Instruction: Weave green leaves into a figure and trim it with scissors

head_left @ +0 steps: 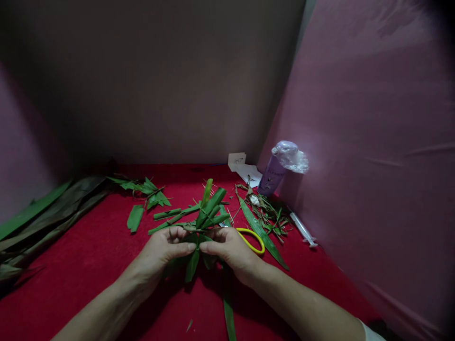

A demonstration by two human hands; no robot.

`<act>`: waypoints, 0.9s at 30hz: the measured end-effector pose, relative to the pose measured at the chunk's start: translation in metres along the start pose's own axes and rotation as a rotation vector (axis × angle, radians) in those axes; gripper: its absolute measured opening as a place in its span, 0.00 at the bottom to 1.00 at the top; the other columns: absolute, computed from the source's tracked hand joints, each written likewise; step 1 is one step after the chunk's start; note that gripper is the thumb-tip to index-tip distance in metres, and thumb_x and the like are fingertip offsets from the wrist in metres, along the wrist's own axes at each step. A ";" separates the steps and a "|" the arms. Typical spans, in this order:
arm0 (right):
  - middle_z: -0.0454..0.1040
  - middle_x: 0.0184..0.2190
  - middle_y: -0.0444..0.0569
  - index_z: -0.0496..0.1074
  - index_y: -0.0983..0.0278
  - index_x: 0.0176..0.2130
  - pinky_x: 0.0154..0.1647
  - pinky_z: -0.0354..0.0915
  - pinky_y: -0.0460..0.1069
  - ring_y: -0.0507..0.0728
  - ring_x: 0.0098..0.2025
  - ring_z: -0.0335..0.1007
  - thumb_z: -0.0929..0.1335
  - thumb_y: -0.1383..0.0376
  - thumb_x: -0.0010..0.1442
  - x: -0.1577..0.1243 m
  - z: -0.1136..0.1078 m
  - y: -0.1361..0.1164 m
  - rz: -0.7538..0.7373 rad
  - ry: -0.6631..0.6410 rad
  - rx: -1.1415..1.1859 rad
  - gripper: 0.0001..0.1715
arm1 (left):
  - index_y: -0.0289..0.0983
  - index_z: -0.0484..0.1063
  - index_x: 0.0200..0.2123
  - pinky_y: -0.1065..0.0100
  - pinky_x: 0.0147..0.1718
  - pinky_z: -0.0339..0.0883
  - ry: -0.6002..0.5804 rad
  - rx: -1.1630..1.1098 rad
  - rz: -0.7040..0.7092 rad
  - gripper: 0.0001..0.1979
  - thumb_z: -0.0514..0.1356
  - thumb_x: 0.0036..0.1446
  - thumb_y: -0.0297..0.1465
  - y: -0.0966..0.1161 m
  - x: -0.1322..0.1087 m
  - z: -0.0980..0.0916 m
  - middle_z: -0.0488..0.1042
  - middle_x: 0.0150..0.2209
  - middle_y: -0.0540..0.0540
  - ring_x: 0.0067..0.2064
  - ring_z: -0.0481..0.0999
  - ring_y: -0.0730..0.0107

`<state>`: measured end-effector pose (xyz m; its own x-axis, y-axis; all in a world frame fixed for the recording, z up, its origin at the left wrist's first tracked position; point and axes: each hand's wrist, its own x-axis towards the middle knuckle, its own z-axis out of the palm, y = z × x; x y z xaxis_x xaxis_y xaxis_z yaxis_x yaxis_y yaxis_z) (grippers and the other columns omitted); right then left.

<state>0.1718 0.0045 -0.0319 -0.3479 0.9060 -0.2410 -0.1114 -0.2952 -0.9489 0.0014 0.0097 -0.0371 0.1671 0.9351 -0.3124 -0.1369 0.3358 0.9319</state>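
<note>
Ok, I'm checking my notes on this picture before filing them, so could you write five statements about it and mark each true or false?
1. The left hand and the right hand both hold the bundle of green leaves. True.
2. The yellow handle is in the left hand. False: the yellow handle lies on the red surface, just beyond the right hand.
3. A syringe-like tube lies near the pink wall on the right. True.
4. The purple container is uncovered. False: clear plastic wrap covers the top of the purple container.
5. Long leaves lie at the far left. True.
</note>
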 end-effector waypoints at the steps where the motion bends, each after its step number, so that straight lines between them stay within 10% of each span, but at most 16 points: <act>1: 0.68 0.17 0.42 0.72 0.69 0.27 0.18 0.52 0.43 0.47 0.17 0.60 0.71 0.64 0.43 0.000 0.000 0.000 -0.002 0.000 0.006 0.10 | 0.36 0.66 0.25 0.70 0.22 0.64 -0.002 -0.001 0.000 0.15 0.70 0.35 0.28 0.000 0.000 0.000 0.75 0.22 0.50 0.23 0.75 0.69; 27: 0.70 0.21 0.43 0.70 0.69 0.27 0.25 0.63 0.45 0.49 0.22 0.65 0.73 0.67 0.39 0.007 -0.007 0.006 -0.049 0.014 0.134 0.13 | 0.35 0.66 0.24 0.70 0.23 0.67 0.027 -0.050 -0.013 0.16 0.71 0.33 0.27 0.012 -0.002 0.000 0.77 0.20 0.48 0.21 0.76 0.68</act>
<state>0.1750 0.0114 -0.0407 -0.3264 0.9241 -0.1989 -0.2519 -0.2878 -0.9240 -0.0008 0.0121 -0.0259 0.1427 0.9332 -0.3298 -0.1835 0.3524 0.9177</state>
